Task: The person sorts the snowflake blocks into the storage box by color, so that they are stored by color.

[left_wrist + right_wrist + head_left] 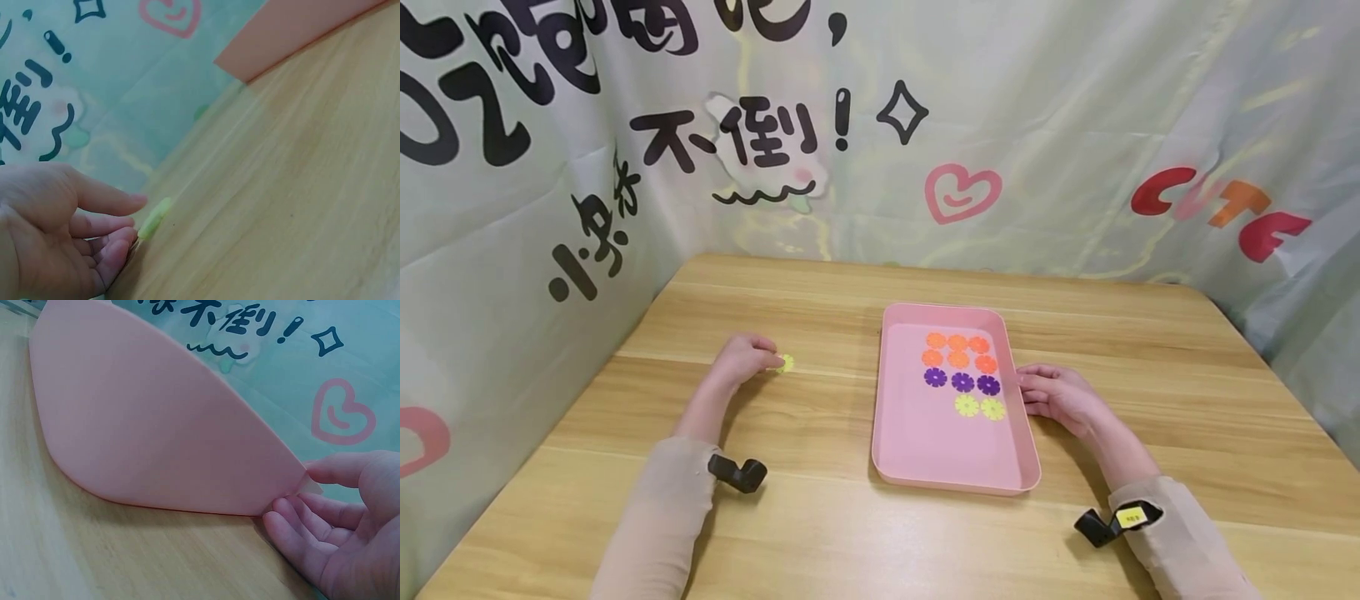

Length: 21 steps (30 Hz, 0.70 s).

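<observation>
At the left of the table my left hand [747,358] pinches a yellow flower-shaped disc [787,363] by its edge. In the left wrist view that disc [154,219] tilts at the fingertips, close over the wood. My right hand [1060,396] holds the right side of a pink tray [917,454], thumb at the rim and curled fingers against the outer wall [156,425]. Inside the tray, toward its right side, lie rows of similar discs: several orange ones [957,342], three purple ones [962,382] and two yellow ones [967,406].
The wooden table [820,533] carries the tray right of its middle. A printed cloth [1045,100] hangs behind the table and along its left side. Black wrist cameras [737,473] are strapped over both sleeves.
</observation>
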Motion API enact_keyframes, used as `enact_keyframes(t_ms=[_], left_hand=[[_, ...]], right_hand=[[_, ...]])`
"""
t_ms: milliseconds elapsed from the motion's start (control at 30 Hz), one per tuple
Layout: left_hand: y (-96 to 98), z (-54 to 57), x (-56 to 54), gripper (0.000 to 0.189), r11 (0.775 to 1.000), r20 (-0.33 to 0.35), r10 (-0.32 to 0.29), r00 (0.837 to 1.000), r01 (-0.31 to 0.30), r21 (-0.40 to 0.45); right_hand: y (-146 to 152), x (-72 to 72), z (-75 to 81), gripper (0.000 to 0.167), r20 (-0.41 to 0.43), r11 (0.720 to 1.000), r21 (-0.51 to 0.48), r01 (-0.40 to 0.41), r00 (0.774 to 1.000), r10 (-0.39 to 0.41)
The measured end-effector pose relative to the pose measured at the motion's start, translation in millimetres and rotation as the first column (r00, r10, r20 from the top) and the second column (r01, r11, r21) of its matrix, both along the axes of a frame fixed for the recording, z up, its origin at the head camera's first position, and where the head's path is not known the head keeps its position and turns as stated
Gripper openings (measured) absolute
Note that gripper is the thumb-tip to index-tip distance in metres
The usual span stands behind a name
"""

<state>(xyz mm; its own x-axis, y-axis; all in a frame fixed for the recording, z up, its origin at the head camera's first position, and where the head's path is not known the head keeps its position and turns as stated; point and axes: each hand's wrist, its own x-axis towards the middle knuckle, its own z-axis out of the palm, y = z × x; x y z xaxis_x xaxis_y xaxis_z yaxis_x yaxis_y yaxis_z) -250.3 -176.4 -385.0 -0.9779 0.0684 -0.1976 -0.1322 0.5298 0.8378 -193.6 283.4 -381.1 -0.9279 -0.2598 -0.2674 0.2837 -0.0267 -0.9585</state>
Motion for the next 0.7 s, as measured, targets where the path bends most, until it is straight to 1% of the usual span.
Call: enact_keyframes(t_ms=[67, 233, 333, 400, 500, 600, 700], left_hand=[[1.4, 0.3, -0.7, 0.043, 0.999, -0.006, -0.022, 1.000, 0.022, -0.049], [5.9, 0.4, -3.8, 0.036, 0.990, -0.010, -0.037, 0.999, 0.036, -0.137], [8.5, 0.3, -5.2, 0.031, 0.982, -0.017, -0.045, 0.999, 0.041, -0.184], [10.1, 0.7, -5.7, 0.030, 0.979, -0.017, -0.045, 0.999, 0.041, -0.199], [11.9, 1.3, -6.0, 0.028, 0.984, -0.015, -0.027, 1.000, 0.024, -0.174], [13.4, 2.0, -5.3, 0.022, 0.995, -0.008, -0.001, 1.000, 0.001, -0.103], [14.5, 2.6, -4.8, 0.016, 0.999, 0.003, 0.014, 1.000, -0.014, -0.037]], right_hand=[[0.2, -0.3, -0.1, 0.021, -0.002, 1.000, 0.002, -0.001, 1.000, 0.001], [1.2, -1.0, -1.7, 0.019, -0.003, 1.000, 0.001, -0.003, 1.000, 0.003], [1.4, -1.1, -2.6, 0.016, 0.000, 1.000, -0.005, -0.001, 1.000, 0.001], [1.4, -1.1, -2.6, 0.014, 0.000, 1.000, -0.010, 0.002, 1.000, -0.002], [1.4, -1.0, -2.2, 0.013, -0.001, 1.000, -0.014, 0.004, 1.000, -0.004], [1.3, -1.1, -1.9, 0.015, -0.002, 1.000, -0.018, 0.002, 1.000, -0.002], [1.2, -1.1, -2.0, 0.015, 0.001, 1.000, -0.016, 0.000, 1.000, 0.000]])
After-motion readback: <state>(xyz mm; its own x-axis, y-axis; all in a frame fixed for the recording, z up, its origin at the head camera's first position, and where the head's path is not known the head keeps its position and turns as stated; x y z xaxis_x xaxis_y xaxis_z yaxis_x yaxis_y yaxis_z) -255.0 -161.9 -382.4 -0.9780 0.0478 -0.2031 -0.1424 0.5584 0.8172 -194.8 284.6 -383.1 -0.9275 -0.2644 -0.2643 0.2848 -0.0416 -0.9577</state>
